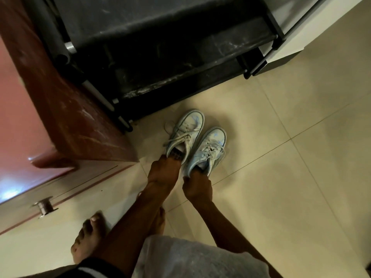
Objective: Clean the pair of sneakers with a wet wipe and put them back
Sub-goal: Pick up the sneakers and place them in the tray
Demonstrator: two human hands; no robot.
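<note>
– While no wipe shows, which step?
– Carrying, I judge; left hand [163,171] grips left sneaker [187,130] at its heel, right hand [197,187] likewise right sneaker [211,146], just before rack [180,83]; next calls for a wipe.

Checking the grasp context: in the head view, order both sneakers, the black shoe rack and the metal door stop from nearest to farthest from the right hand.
1. Right sneaker, gripped at its heel by the right hand.
2. Left sneaker, just beside it, in the left hand.
3. Black shoe rack, ahead by the wall.
4. Metal door stop, far left on the floor.
</note>
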